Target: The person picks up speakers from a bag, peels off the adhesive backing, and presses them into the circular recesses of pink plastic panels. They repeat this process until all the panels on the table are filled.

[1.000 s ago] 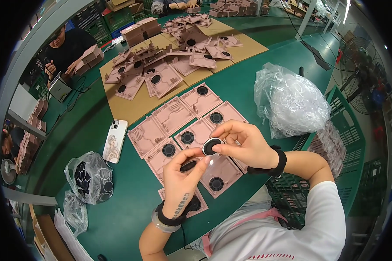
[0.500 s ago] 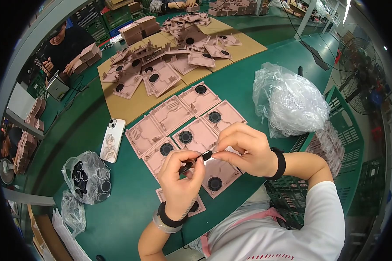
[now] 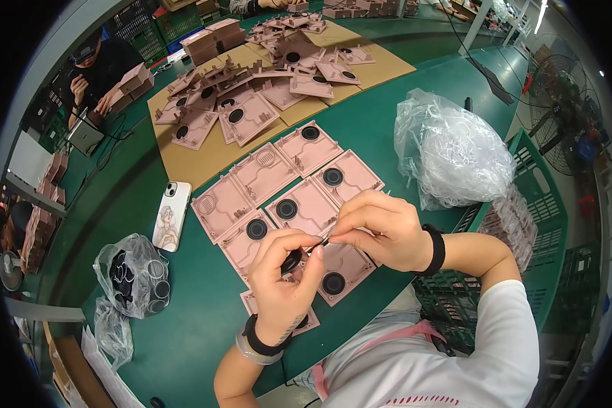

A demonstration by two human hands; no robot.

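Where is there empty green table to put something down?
Bare green table lies between the bag of black discs and the left hand. More lies between the pink panels and the clear bag. It is crowded under both hands, right hand too, and on the cardboard pile.

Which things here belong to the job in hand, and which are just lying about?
In use: left hand, right hand, small black disc, pink panels, bag of black discs.
Lying about: phone, clear plastic bag, fan.
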